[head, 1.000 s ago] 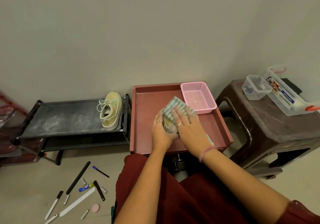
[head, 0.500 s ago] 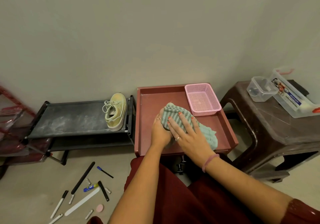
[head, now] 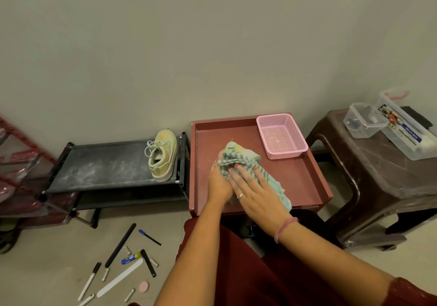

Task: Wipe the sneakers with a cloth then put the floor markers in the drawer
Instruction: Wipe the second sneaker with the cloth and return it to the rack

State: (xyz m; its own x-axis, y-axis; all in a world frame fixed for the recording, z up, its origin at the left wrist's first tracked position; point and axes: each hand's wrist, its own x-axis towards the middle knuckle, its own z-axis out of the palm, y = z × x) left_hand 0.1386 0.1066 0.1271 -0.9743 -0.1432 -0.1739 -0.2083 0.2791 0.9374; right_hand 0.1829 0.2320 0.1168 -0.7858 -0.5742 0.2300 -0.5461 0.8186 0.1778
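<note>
At frame centre, the left hand (head: 218,182) grips a sneaker (head: 236,146) in the red drawer (head: 305,178); the right hand (head: 254,188) presses the striped cloth (head: 248,164) over it with straight fingers. Second sneaker (head: 163,155) sits on the rack (head: 104,166), left. Markers (head: 120,246) lie on the floor, lower left.

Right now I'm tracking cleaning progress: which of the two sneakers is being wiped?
The pale yellow-green sneaker in the red tray, under the striped green cloth; the other sneaker sits untouched on the black rack.

Striped cloth (head: 250,164) draped over sneaker (head: 238,148); markers (head: 89,281) on floor.
</note>
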